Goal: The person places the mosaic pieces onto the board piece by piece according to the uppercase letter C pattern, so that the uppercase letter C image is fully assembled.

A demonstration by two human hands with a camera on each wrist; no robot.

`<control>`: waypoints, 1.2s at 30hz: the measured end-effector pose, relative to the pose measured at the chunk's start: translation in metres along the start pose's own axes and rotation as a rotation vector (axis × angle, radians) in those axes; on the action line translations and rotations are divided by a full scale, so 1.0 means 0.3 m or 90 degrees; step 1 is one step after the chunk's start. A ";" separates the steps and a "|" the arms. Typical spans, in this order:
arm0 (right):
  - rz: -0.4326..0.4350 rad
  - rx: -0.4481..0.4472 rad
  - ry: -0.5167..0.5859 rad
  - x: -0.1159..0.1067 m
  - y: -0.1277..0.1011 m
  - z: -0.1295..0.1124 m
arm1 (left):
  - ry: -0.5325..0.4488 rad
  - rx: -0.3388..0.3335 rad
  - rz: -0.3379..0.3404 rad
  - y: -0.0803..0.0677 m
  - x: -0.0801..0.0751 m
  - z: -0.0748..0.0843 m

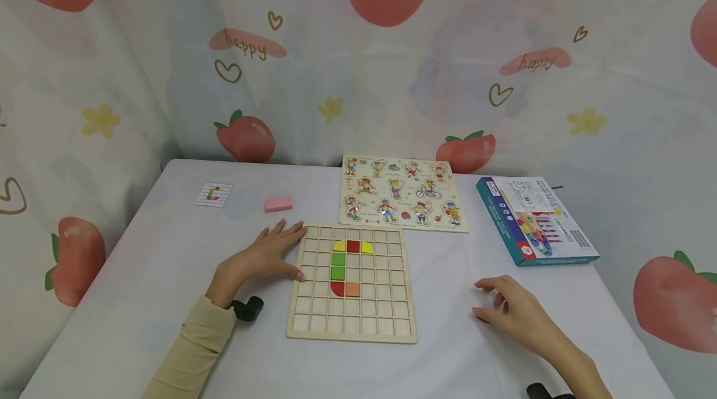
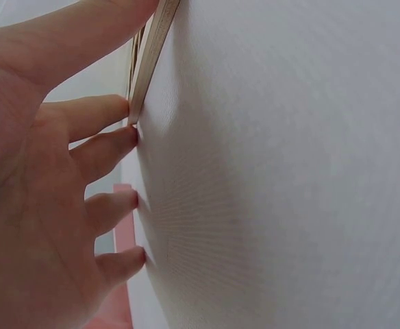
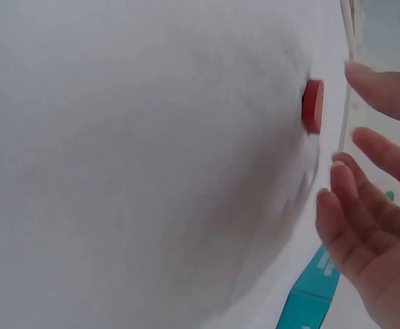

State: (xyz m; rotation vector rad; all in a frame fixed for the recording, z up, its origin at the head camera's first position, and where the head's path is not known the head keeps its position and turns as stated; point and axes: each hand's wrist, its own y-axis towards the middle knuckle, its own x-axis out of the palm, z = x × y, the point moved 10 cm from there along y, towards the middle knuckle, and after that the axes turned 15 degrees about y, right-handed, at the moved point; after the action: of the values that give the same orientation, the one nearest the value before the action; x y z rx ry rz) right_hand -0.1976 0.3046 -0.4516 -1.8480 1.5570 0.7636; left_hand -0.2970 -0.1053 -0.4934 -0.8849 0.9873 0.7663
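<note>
Left hand (image 1: 269, 254) lies flat on the white-clothed bench (image 1: 168, 262), fingers spread and straight, thumb and fingertips touching the left edge of the square wooden grid board (image 1: 351, 284). Board sits mid-bench and carries 6 coloured tiles: yellow, red, yellow across the top, 2 green below, then red and orange. Right hand (image 1: 512, 309) rests on the bench right of the board, apart from it, fingers loosely curled, holding nothing. Pink rectangular block (image 1: 277, 203) lies behind the left hand.

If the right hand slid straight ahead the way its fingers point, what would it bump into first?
Probably the wooden grid board: the right hand rests on the white table with fingers pointing left at the board's right edge, bare cloth between. Depth is uncertain.
</note>
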 end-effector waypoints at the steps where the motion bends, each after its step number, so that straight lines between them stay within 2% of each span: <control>1: -0.006 0.009 -0.002 0.001 -0.002 0.012 | 0.000 0.000 -0.001 0.000 0.000 0.000; 5: -0.045 0.043 0.006 0.019 -0.009 0.049 | 0.002 0.002 0.000 0.000 -0.004 0.001; 9: -0.060 0.053 0.013 0.030 -0.011 0.056 | 0.003 0.004 0.000 -0.001 -0.009 0.005; 15: -0.051 0.029 0.006 0.032 -0.012 0.047 | 0.002 0.004 -0.003 0.002 -0.007 0.007; 23: -0.059 0.038 0.023 0.037 -0.017 0.045 | 0.006 0.005 -0.002 0.004 -0.004 0.009; 36: -0.072 0.005 0.047 0.076 0.004 -0.004 | 0.005 0.001 -0.006 -0.003 -0.008 0.010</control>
State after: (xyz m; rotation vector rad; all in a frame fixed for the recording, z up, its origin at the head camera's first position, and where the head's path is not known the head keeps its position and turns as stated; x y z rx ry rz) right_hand -0.1954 0.2889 -0.4680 -1.9608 1.4832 0.6434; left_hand -0.2958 -0.1033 -0.4901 -0.8915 0.9906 0.7547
